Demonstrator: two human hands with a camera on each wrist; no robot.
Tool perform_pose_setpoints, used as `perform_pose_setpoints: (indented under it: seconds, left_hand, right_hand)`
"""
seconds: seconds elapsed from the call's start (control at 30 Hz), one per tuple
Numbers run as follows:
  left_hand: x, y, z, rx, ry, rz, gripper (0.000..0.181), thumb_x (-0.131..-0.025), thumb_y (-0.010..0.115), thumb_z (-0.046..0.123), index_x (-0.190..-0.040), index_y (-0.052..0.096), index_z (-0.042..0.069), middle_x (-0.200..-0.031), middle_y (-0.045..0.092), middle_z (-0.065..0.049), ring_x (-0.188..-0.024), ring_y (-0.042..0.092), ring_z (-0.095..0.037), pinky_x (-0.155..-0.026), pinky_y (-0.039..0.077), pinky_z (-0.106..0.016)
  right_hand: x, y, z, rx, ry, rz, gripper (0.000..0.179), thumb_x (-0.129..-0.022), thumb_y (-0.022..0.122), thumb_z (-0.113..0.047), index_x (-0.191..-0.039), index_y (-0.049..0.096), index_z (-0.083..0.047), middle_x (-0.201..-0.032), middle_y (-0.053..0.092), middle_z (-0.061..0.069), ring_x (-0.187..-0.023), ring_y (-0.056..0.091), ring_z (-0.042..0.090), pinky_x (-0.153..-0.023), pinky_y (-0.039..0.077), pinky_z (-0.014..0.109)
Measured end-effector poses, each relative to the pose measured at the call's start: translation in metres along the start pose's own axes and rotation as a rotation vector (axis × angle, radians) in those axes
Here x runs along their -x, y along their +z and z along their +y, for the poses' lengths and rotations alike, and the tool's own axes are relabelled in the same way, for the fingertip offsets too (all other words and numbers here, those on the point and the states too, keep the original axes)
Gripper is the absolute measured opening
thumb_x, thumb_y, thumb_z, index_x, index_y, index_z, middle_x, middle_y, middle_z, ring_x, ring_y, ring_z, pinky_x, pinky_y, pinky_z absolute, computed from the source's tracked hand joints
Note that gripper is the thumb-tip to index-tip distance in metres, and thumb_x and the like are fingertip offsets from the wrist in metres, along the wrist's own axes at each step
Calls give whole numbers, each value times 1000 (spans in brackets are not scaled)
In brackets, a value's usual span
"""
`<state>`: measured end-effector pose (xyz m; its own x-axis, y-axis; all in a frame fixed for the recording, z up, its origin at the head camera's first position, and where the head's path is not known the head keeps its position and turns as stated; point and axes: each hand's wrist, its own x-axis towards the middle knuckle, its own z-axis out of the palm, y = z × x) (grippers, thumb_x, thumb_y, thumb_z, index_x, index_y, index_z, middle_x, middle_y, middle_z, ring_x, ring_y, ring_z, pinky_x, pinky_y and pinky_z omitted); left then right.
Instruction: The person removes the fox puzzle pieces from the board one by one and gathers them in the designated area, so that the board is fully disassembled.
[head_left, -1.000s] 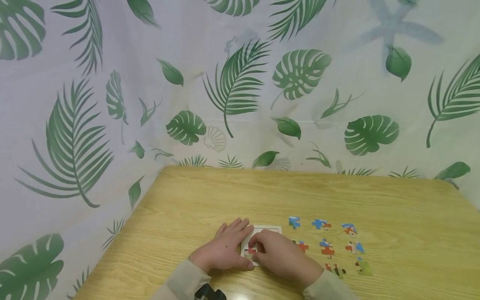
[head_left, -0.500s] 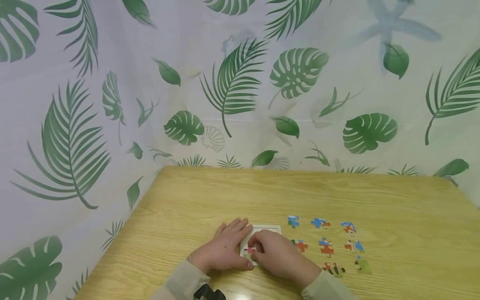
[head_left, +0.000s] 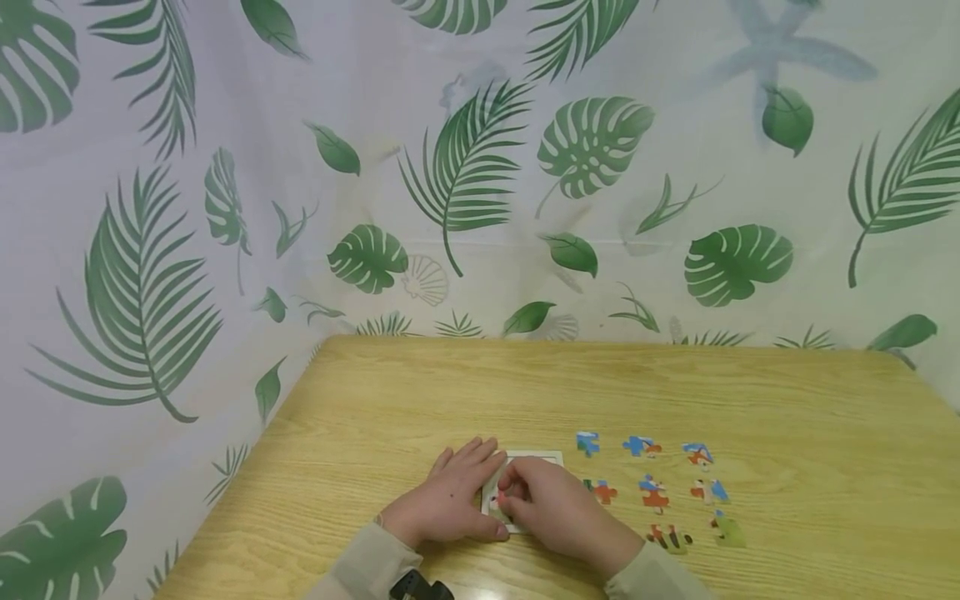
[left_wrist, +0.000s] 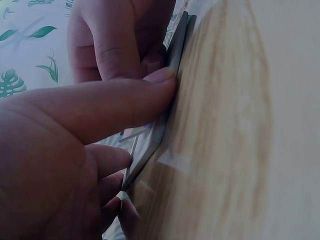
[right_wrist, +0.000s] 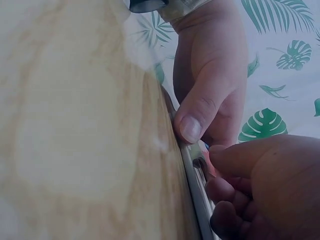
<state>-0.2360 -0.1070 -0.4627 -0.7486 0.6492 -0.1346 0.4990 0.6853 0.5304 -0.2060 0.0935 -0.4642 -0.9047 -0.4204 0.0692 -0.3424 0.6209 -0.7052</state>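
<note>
A shallow white puzzle frame point(head_left: 536, 454) lies on the table, partly covered by both hands. My left hand point(head_left: 452, 500) rests along its left side with fingers extended, and the thumb touches the near edge. Over the frame, my right hand point(head_left: 558, 504) pinches a small reddish jigsaw piece point(head_left: 501, 497) between thumb and index finger, at the left part of the frame. In the right wrist view that red piece point(right_wrist: 208, 161) shows only in part behind the fingertips. The left wrist view has the left thumb point(left_wrist: 161, 76) on the frame's rim.
Loose jigsaw pieces lie in rough rows right of the frame, among them a blue one point(head_left: 588, 443), a red one point(head_left: 654, 493) and a green one point(head_left: 726, 529). The wooden table point(head_left: 420, 383) meets a leaf-patterned curtain point(head_left: 480, 208) behind and at left.
The right fingers have shifted slightly on the reddish piece, which now shows less between them. The left hand stays in place on the frame. Loose pieces have not moved.
</note>
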Motion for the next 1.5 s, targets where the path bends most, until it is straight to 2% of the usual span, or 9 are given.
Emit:
perform_pose_setpoints:
  seconds: [0.5,0.97,1.27,1.5]
  left_hand:
    - [0,0,-1,8,-4,1,98,-84,77,50,-161,30,13,-168,18,-7,-154,9,-27,-119,4,-61]
    - [1,-2,2,-12,-22,2,99,-82,78,51,-160,32,12,-168,19,-6,-154,9,-25,-120,5,-58]
    - [1,-2,2,-48,-15,-21,105,-79,83,51,-161,30,11,-168,17,-7,-154,9,-27,-120,6,-58]
    - [1,-1,1,-45,-7,-17,104,-80,83,50,-161,29,12,-168,16,-7,-154,8,-27,-120,6,-58]
  right_hand:
    - [1,1,-1,0,-13,37,16,-95,71,-19,-87,58,-23,-71,55,-12,-60,49,5,-56,42,26]
    - [4,-11,-5,-12,11,66,15,-94,70,-12,-86,61,-21,-73,59,-13,-62,49,8,-57,42,26]
    - [9,-14,-1,-38,11,15,14,-93,70,-11,-85,62,-20,-73,62,-12,-62,52,7,-57,43,26]
    - [14,-11,-2,-41,-3,-36,14,-94,72,-16,-85,62,-21,-68,58,-13,-58,50,5,-55,44,26]
